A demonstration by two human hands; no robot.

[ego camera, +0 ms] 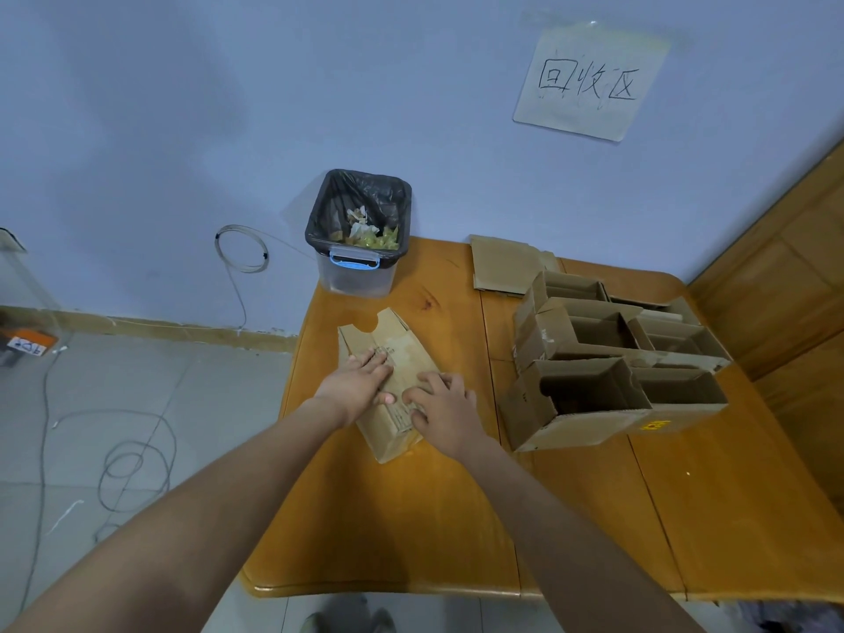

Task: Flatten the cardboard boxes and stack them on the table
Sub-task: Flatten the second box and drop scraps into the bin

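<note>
A flattened brown cardboard box (388,344) lies on the wooden table (411,518), left of the middle. My left hand (358,386) lies palm down on it with the fingers spread. Beside it, my right hand (445,411) presses on the box's near right part, fingers spread too. Neither hand grips anything. Several open, unflattened cardboard boxes (593,358) stand clustered on the table's right side. Another flattened box (507,267) lies at the far edge of the table near the wall.
A clear plastic bin (358,235) lined with a black bag and holding scraps stands at the table's far left corner. A paper sign (589,79) hangs on the wall. Cables (137,468) lie on the tiled floor to the left. Wooden furniture (785,267) stands at the right.
</note>
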